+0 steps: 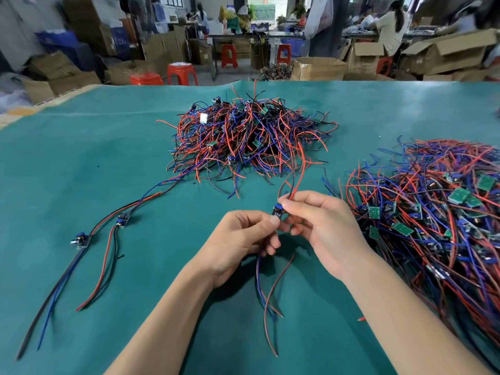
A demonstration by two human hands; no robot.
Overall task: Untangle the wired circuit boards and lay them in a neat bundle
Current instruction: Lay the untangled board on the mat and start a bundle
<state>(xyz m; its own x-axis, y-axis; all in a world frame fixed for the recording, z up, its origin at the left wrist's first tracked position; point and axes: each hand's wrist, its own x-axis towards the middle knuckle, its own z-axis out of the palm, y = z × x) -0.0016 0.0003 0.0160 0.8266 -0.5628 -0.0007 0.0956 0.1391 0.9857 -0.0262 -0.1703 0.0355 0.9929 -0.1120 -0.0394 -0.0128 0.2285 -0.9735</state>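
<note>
Both hands hold one small wired circuit board [277, 211] above the green table mat [81, 163]. My left hand [240, 239] pinches the board's lower end; blue and red wires hang below it. My right hand [322, 226] pinches the board's upper end, where red and dark wires rise toward the tangled pile [249, 136] at the middle of the table. Two separated boards [121, 221] [81, 240] lie at the left with their wires stretched out straight. A second large heap of boards and wires [438, 212] fills the right side.
The mat's far edge [270, 82] borders a workshop floor with red stools [181, 73], cardboard boxes [319, 68] and people at distant benches. Bare mat lies at the near left and between my forearms.
</note>
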